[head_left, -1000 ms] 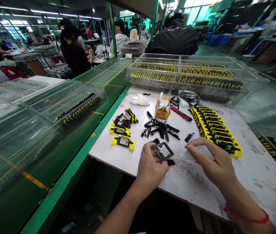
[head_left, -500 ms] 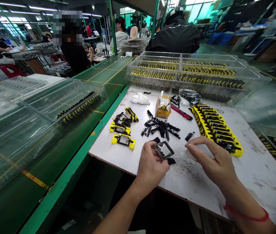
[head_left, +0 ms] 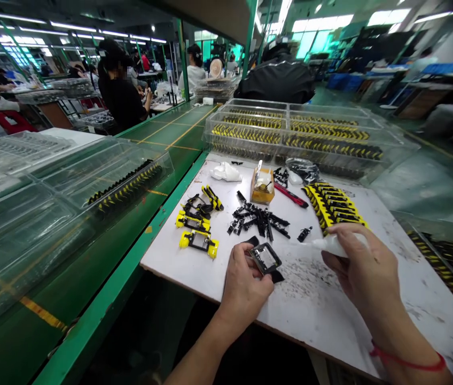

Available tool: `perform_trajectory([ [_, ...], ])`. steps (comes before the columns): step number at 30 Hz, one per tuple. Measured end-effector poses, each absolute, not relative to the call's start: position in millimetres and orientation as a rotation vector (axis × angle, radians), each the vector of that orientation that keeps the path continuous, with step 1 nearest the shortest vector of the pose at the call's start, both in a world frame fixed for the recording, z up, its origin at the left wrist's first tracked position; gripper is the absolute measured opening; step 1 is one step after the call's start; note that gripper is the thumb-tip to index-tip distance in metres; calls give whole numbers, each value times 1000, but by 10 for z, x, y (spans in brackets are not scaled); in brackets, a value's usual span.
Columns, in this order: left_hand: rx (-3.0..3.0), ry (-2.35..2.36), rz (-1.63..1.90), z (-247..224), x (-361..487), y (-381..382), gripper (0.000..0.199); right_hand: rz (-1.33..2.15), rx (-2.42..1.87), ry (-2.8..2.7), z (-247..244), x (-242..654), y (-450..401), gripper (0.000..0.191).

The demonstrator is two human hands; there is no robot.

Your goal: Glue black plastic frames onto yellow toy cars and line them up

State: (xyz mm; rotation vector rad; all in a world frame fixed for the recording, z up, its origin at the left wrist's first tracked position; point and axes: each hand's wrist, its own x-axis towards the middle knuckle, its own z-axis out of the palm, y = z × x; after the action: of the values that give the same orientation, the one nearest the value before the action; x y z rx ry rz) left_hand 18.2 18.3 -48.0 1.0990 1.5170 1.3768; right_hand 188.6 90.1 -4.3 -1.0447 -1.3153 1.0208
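Note:
My left hand (head_left: pixel 246 280) is closed around a black rectangular frame (head_left: pixel 265 259) with a pale inner area, and dark flaps stick out from its two ends. My right hand (head_left: pixel 366 270) grips a white squeeze bottle (head_left: pixel 339 245), whose thin nozzle points left toward the frame without touching it. Just beyond the nozzle lies a small black part (head_left: pixel 304 233). A heap of black strips (head_left: pixel 260 216) is spread behind the frame. Left of it are yellow-and-black pieces (head_left: pixel 199 243), and a row of similar pieces (head_left: pixel 333 206) stands behind my right hand.
An orange box (head_left: pixel 262 188) and a red-handled tool (head_left: pixel 291 195) lie near the back of the white table (head_left: pixel 206 278). Clear trays (head_left: pixel 290 131) of yellow-black parts stand behind. On the left runs a green conveyor (head_left: pixel 130 224) carrying more trays. Other people (head_left: pixel 124 93) sit farther off.
My right hand, fingertips pinched and no bottle visible before, now has the white bottle raised with its nozzle toward the frame. My left hand still has the frame. The view has shifted slightly.

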Motion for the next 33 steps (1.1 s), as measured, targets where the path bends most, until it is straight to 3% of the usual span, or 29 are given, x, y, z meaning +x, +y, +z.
perform_trajectory([
  [5, 998, 1492, 1344, -458, 218, 203, 56, 1135, -999, -1221, 161, 1899, 1198, 36],
  [15, 977, 1496, 1363, -559, 261, 301, 56, 625, -1128, -1686, 225, 1343, 2181, 20],
  [19, 1012, 1594, 1337, -550, 287, 298, 58, 458, -1062, -1761, 210, 1145, 2222, 10],
  [25, 1065, 1593, 1358, -475, 303, 254, 56, 246, -1086, -1611, 427, 1408, 1797, 19],
  [33, 1141, 1571, 1326, -375, 246, 191, 50, 751, -1222, -1577, 332, 1716, 992, 27],
])
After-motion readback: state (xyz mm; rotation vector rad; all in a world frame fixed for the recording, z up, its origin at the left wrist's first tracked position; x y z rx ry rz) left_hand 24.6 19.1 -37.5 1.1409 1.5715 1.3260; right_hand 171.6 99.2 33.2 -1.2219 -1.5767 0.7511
